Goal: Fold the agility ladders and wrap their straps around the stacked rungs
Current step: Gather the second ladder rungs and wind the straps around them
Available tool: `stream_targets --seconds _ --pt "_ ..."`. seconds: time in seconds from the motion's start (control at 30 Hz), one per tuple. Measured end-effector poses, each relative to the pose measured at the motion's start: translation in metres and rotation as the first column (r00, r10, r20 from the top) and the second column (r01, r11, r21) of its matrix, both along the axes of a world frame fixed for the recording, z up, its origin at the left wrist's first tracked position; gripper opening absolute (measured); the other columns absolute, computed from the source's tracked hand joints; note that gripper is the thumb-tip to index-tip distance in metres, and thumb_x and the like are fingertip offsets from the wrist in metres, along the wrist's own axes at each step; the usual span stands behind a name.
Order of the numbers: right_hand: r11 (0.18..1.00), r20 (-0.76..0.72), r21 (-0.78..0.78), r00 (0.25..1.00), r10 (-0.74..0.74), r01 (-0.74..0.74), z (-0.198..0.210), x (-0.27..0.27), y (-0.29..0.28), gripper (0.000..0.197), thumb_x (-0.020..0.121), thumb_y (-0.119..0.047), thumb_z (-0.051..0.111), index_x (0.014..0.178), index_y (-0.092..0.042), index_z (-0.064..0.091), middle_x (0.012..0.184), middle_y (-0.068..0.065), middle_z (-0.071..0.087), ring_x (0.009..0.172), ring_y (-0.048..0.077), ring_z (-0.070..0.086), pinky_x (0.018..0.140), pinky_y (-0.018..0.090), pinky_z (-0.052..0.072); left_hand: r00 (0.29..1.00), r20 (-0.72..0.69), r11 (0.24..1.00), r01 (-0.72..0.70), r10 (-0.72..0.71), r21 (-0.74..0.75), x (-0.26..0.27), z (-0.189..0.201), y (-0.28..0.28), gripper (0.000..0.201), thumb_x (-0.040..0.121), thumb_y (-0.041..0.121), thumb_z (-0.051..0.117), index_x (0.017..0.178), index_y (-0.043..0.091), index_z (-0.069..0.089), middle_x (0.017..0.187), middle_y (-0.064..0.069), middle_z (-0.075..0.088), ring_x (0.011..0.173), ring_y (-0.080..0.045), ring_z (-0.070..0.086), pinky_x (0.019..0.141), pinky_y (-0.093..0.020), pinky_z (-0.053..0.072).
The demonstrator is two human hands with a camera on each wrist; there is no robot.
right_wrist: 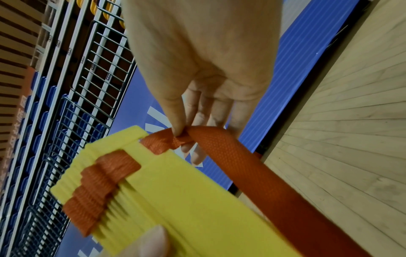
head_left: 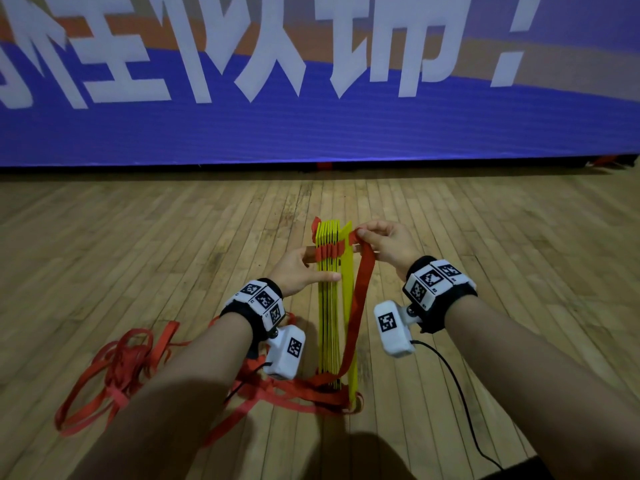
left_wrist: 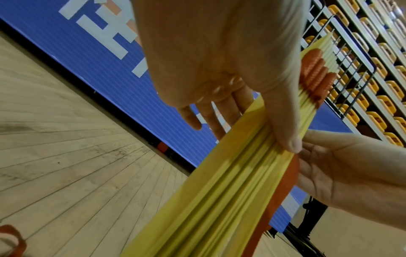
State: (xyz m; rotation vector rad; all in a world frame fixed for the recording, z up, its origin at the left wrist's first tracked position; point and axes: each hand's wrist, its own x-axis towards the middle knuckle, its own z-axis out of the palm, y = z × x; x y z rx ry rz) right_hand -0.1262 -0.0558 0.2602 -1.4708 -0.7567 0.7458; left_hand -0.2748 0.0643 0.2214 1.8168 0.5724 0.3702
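Observation:
A stack of yellow rungs point(head_left: 335, 306) stands on edge on the wooden floor, its far end raised. My left hand point(head_left: 320, 268) grips the stack near that end, thumb across the top edges and fingers on the far side. In the left wrist view the thumb point(left_wrist: 283, 121) presses on the rung edges point(left_wrist: 219, 200). My right hand point(head_left: 360, 233) pinches the red strap point(head_left: 360, 306) at the stack's far right corner. From there the strap hangs down to the near end. The right wrist view shows this pinch point(right_wrist: 181, 137) on the strap point(right_wrist: 263, 182) beside the rungs point(right_wrist: 186, 200).
Loose red strap loops point(head_left: 114, 368) lie tangled on the floor at the left and under the stack's near end. A blue banner point(head_left: 311, 133) with white characters closes off the far side. A black cable point(head_left: 460, 393) trails from my right wrist camera. Metal railing point(right_wrist: 87, 87) and seats show behind.

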Motion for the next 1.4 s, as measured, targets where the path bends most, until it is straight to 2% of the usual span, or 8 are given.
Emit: stream_targets --seconds 0.2,0.4,0.53,0.7,0.93,1.03,1.2,1.4 --pt "0.999 -0.04 -0.047 0.999 -0.004 0.002 0.0 -0.005 0.002 0.013 0.092 -0.006 0.058 0.082 -0.012 0.063 0.073 0.003 0.067 0.052 0.007 0.063 0.056 0.02 0.054 0.998 0.056 0.998 -0.001 0.005 -0.063 -0.002 0.0 -0.006 0.033 0.074 0.003 0.077 0.104 0.012 0.066 0.096 0.004 0.069 0.09 -0.007 0.066 0.082 -0.017 0.053" --pt "0.993 0.151 -0.075 0.985 -0.079 0.091 -0.001 -0.013 0.012 0.019 0.093 -0.006 0.056 0.077 -0.017 0.058 0.07 0.002 0.062 0.049 0.003 0.058 0.049 0.014 0.048 0.995 0.095 0.998 -0.003 0.008 -0.06 0.001 -0.001 -0.011 0.032 0.074 0.001 0.077 0.102 0.013 0.067 0.096 0.005 0.07 0.089 -0.004 0.067 0.083 -0.021 0.051" --pt "0.997 0.049 -0.061 0.998 -0.044 0.047 0.0 -0.017 0.012 0.014 0.096 -0.005 0.05 0.083 -0.01 0.053 0.069 0.01 0.061 0.042 0.008 0.06 0.046 0.022 0.052 0.993 0.113 0.998 -0.005 0.011 -0.055 -0.001 -0.002 -0.008 0.034 0.074 0.002 0.078 0.103 0.015 0.068 0.1 0.005 0.072 0.094 -0.004 0.067 0.086 -0.023 0.053" --pt "1.0 -0.033 -0.022 0.999 0.004 -0.005 0.0 -0.015 0.009 0.012 0.097 -0.001 0.046 0.087 -0.006 0.052 0.071 0.011 0.061 0.048 0.013 0.063 0.053 0.025 0.054 0.993 0.117 0.998 0.017 -0.01 -0.056 -0.005 0.001 -0.008 0.032 0.076 -0.002 0.074 0.098 0.02 0.066 0.091 0.014 0.07 0.087 0.009 0.065 0.074 -0.008 0.049" --pt "0.998 -0.086 -0.035 0.995 0.048 -0.051 0.002 -0.014 0.008 0.011 0.098 -0.003 0.044 0.092 -0.002 0.053 0.075 0.013 0.064 0.052 0.012 0.064 0.056 0.023 0.055 0.986 0.167 0.995 0.002 0.015 -0.105 -0.001 -0.003 -0.009 0.042 0.075 0.001 0.076 0.114 0.013 0.065 0.115 -0.006 0.069 0.111 -0.013 0.064 0.098 -0.031 0.049" --pt "0.998 -0.082 -0.036 0.995 0.048 -0.051 0.002 -0.013 0.007 0.012 0.098 -0.004 0.045 0.09 -0.004 0.053 0.075 0.012 0.065 0.053 0.011 0.065 0.057 0.022 0.056 0.989 0.144 0.996 -0.03 0.043 -0.086 0.001 -0.005 -0.008 0.043 0.072 0.009 0.081 0.112 0.014 0.067 0.113 -0.005 0.07 0.111 -0.016 0.064 0.101 -0.04 0.047" --pt "0.999 0.012 -0.035 1.0 0.011 -0.01 0.001 -0.008 0.007 0.007 0.097 -0.004 0.047 0.093 -0.004 0.054 0.074 0.01 0.065 0.056 0.012 0.065 0.058 0.022 0.055 0.991 0.072 0.994 -0.113 0.113 -0.009 0.002 -0.002 -0.007 0.028 0.071 0.013 0.082 0.089 0.028 0.068 0.095 0.008 0.071 0.098 -0.009 0.065 0.094 -0.031 0.047" --pt "0.988 0.194 -0.054 0.972 -0.131 0.144 0.0 -0.003 0.011 0.007 0.096 -0.007 0.05 0.09 -0.009 0.055 0.074 0.006 0.064 0.061 0.015 0.061 0.07 0.032 0.055 0.987 0.003 0.986 -0.16 0.16 0.045 0.002 -0.002 -0.003 0.024 0.066 0.025 0.086 0.083 0.027 0.069 0.096 0.008 0.071 0.107 -0.013 0.062 0.104 -0.043 0.043"
